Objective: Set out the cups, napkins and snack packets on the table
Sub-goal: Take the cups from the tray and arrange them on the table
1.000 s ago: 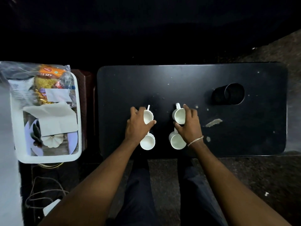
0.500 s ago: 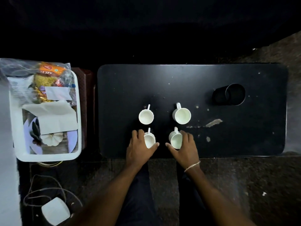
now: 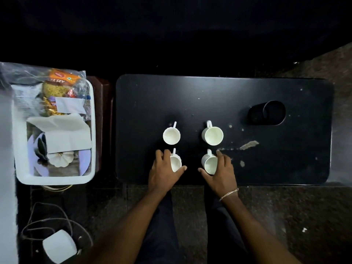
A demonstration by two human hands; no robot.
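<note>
Several white cups stand in a square on the black table point(image 3: 219, 96). The far left cup point(image 3: 171, 135) and far right cup point(image 3: 213, 136) stand free. My left hand point(image 3: 164, 171) grips the near left cup point(image 3: 176, 163), fingers and thumb curled round it. My right hand point(image 3: 221, 173) grips the near right cup point(image 3: 209, 163) the same way. White napkins point(image 3: 64, 134) and snack packets point(image 3: 59, 82) lie in a white tray point(image 3: 55, 180) to the left of the table.
A black cylindrical holder point(image 3: 268, 113) lies on its side at the table's far right. Pale scuffs point(image 3: 248, 144) mark the tabletop. On the floor at lower left sits a white adapter point(image 3: 59, 245) with cables. My legs are under the near edge.
Both hands let go of the two far cups and drew back to the two near cups, which they now grip. The far cups stay where they were left.
</note>
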